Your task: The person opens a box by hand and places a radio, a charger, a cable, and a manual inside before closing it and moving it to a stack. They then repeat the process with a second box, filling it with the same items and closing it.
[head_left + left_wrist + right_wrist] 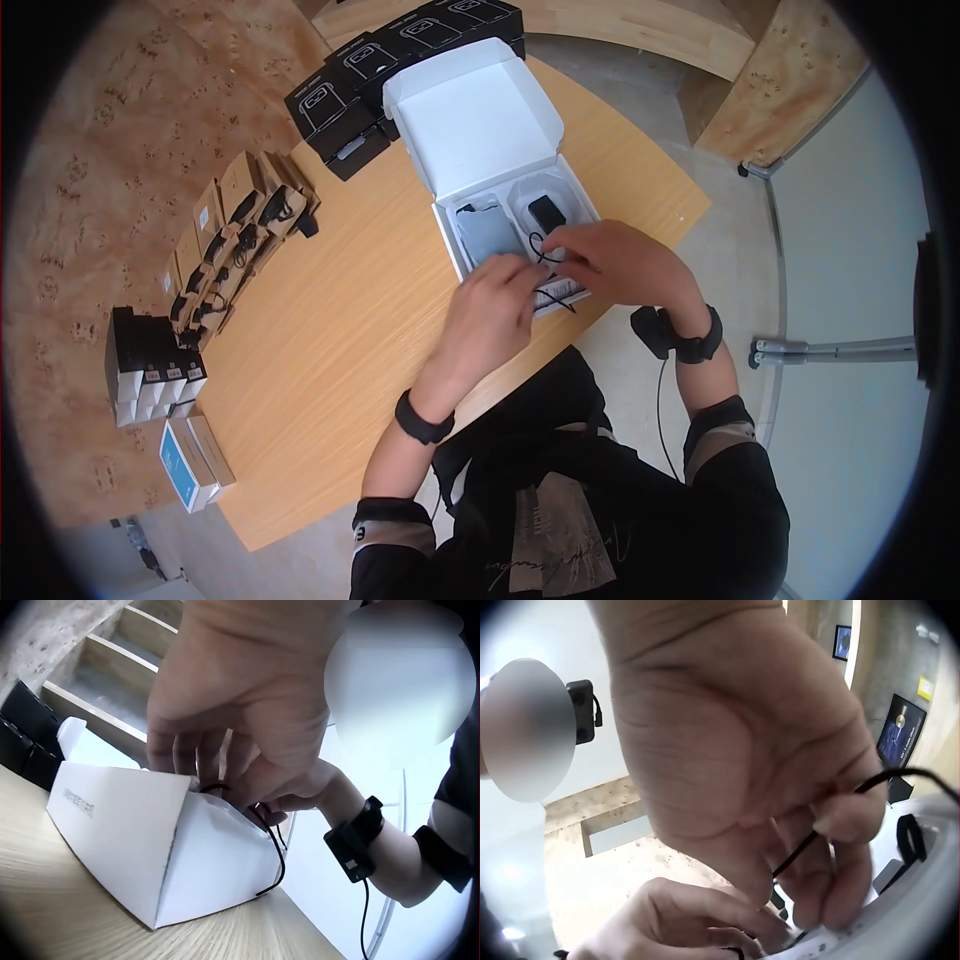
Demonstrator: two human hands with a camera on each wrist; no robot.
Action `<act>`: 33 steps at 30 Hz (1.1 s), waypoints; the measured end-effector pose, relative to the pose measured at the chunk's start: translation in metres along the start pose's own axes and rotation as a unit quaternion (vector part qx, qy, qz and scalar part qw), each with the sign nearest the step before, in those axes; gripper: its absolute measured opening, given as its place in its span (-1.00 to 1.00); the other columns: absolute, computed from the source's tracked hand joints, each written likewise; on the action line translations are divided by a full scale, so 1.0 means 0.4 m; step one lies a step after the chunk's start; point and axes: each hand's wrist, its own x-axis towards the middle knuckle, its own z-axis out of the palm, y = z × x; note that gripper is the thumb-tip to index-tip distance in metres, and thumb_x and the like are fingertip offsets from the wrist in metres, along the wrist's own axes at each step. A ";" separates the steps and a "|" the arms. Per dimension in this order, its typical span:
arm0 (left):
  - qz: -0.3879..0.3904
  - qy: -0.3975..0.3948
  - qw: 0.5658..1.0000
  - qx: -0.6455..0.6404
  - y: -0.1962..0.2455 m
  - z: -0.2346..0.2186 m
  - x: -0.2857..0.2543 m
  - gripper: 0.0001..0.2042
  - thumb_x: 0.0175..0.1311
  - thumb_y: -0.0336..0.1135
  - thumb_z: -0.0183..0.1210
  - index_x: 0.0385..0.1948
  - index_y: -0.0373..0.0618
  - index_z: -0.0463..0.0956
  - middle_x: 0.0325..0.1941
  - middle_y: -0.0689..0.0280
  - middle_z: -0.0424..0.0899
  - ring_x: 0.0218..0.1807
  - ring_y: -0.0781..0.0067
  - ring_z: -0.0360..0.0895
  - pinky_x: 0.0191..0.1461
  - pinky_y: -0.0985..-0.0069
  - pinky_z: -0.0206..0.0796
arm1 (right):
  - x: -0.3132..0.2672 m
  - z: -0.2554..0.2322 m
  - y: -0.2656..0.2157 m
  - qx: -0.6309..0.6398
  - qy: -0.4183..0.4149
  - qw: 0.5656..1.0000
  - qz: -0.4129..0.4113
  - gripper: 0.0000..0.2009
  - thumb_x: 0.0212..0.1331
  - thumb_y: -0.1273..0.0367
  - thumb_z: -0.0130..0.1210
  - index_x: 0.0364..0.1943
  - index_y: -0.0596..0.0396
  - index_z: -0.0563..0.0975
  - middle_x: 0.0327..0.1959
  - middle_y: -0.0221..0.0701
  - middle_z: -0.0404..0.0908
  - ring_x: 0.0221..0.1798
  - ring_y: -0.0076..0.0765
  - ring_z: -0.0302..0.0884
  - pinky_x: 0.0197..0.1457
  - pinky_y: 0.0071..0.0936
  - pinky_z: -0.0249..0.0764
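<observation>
An open white box (448, 240) holds a device in a translucent bag (488, 232) on its left side and a black adapter (546, 212) on its right. At the box's near end, my left hand (485, 318) pinches a black cable (282, 871), whose loose end hangs over the box's outer wall (217, 859). My right hand (628, 264) is beside it, fingers curled round another stretch of the cable (907, 772). Both sets of fingertips are close together, low over the box, and partly hide the cable and the near compartment.
Black boxes (365, 62) stand behind the white box. Along the table's (330, 330) left side are brown cartons (240, 180) with black cables, white-and-black boxes (150, 365) and a blue-and-white box (180, 465). A whiteboard (850, 230) stands to the right.
</observation>
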 end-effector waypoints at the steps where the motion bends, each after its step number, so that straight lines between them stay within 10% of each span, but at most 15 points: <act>1: 0.002 -0.004 1.000 -0.001 -0.005 -0.005 -0.001 -0.79 0.06 -0.59 0.27 -0.25 -0.18 0.67 -0.22 0.17 0.68 -0.17 0.06 0.63 -0.09 0.31 0.50 | 0.002 -0.002 0.007 0.001 0.003 1.000 0.003 -0.83 0.28 0.37 0.09 -0.11 0.09 0.55 -0.35 -0.13 0.65 -0.21 0.11 0.59 -0.16 -0.10 0.46; 11: -0.117 -0.016 0.992 -0.046 0.000 -0.039 0.012 -0.84 0.09 -0.62 0.28 -0.30 -0.17 0.69 -0.29 0.18 0.69 -0.22 0.13 0.66 -0.18 0.37 0.51 | -0.028 0.065 -0.035 0.071 -0.013 0.997 0.014 -0.84 0.29 0.36 0.12 -0.19 0.15 0.59 -0.28 -0.18 0.65 -0.18 0.04 0.59 -0.12 -0.19 0.49; 16: 0.050 0.012 0.975 -0.217 0.003 -0.053 0.041 -0.43 0.10 -0.57 0.34 0.23 -0.17 0.43 -0.32 0.31 0.68 -0.18 0.32 0.61 -0.18 0.42 0.48 | -0.035 0.043 0.001 0.059 0.067 0.994 -0.061 -0.84 0.30 0.38 0.12 -0.15 0.14 0.60 -0.21 -0.20 0.64 -0.14 0.02 0.59 -0.10 -0.23 0.51; 19: -0.084 -0.137 0.886 -0.436 0.006 -0.043 0.030 -0.33 0.27 -0.51 0.27 0.43 -0.13 0.18 -0.35 0.41 0.64 -0.26 0.57 0.55 -0.24 0.56 0.41 | -0.018 -0.036 -0.033 0.113 0.043 0.985 -0.126 -0.84 0.24 0.47 0.18 -0.11 0.10 0.63 -0.29 -0.29 0.62 -0.24 -0.14 0.60 -0.11 -0.39 0.50; 22: -0.224 -0.187 0.866 -0.406 0.005 -0.074 0.032 -0.55 0.43 -0.43 0.15 0.33 -0.19 0.34 -0.45 0.47 0.54 -0.38 0.72 0.42 -0.32 0.67 0.29 | 0.003 -0.080 -0.035 0.113 -0.010 0.991 -0.066 -0.85 0.26 0.53 0.15 -0.12 0.16 0.63 -0.26 -0.32 0.63 -0.20 -0.29 0.65 -0.11 -0.45 0.52; 30: -0.209 -0.097 0.915 -0.332 -0.088 -0.100 -0.016 -0.75 0.52 -0.37 0.03 0.07 -0.24 0.59 -0.57 0.47 0.38 -0.49 0.70 0.29 -0.39 0.61 0.22 | 0.012 -0.022 0.055 0.311 -0.011 0.950 0.033 -0.87 0.32 0.50 0.09 -0.14 0.22 0.61 -0.34 -0.30 0.64 -0.34 -0.48 0.64 -0.26 -0.52 0.52; 33: -0.202 -0.092 0.937 -0.270 -0.079 -0.100 -0.036 -0.76 0.51 -0.42 0.02 0.04 -0.28 0.61 -0.55 0.41 0.46 -0.44 0.61 0.35 -0.32 0.58 0.29 | -0.006 -0.026 0.029 0.171 0.017 0.983 0.069 -0.86 0.30 0.50 0.09 -0.13 0.21 0.61 -0.33 -0.21 0.65 -0.34 -0.32 0.65 -0.21 -0.40 0.54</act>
